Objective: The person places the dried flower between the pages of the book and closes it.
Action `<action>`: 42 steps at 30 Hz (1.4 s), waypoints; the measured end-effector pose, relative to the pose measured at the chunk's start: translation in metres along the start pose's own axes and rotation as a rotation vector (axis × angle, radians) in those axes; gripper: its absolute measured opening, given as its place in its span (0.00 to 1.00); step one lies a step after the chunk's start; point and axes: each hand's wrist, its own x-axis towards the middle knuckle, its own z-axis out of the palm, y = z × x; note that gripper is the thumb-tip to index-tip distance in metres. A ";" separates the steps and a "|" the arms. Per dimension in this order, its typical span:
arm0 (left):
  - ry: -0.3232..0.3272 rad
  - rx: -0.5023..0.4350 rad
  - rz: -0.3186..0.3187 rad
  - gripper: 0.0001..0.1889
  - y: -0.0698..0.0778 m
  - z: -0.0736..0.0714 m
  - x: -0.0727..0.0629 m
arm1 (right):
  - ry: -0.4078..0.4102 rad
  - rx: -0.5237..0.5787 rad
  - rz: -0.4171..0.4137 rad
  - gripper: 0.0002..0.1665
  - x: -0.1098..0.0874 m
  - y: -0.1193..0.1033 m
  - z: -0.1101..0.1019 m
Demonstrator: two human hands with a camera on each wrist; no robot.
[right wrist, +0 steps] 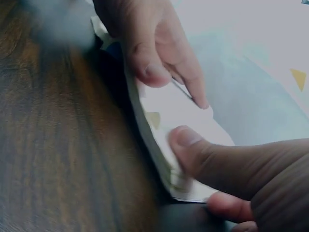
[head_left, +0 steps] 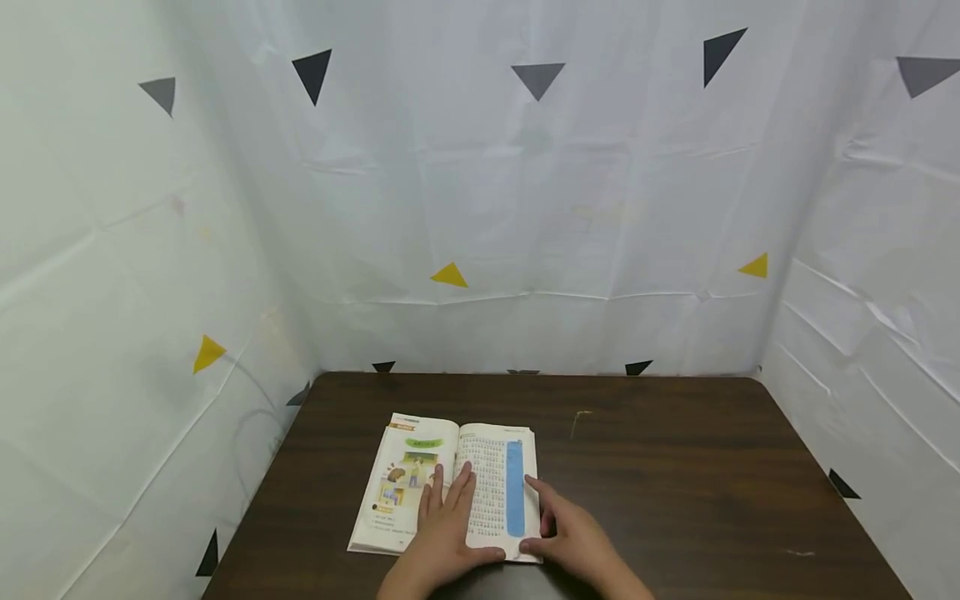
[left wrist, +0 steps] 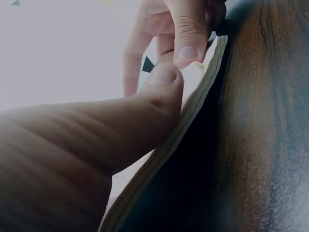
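An open book (head_left: 450,483) is laid flat on the dark wooden worktop (head_left: 675,467), near its front edge and left of centre, with a picture on its left page and text beside a blue strip (head_left: 514,487) on its right page. The left hand (head_left: 448,521) is rested flat on the pages near the spine, fingers spread straight, thumb at the lower edge. The book's lower right corner is pinched by the right hand (head_left: 573,537), thumb on the page.
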 end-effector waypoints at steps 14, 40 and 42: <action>-0.019 0.055 -0.010 0.74 -0.003 0.003 0.003 | 0.171 -0.080 0.080 0.26 -0.003 -0.009 0.013; -0.020 0.094 0.026 0.74 -0.002 0.003 0.001 | -0.080 0.429 -0.389 0.24 -0.003 -0.010 0.030; -0.024 0.138 0.035 0.71 -0.002 0.004 -0.001 | -0.123 0.421 -0.362 0.26 -0.002 -0.009 0.031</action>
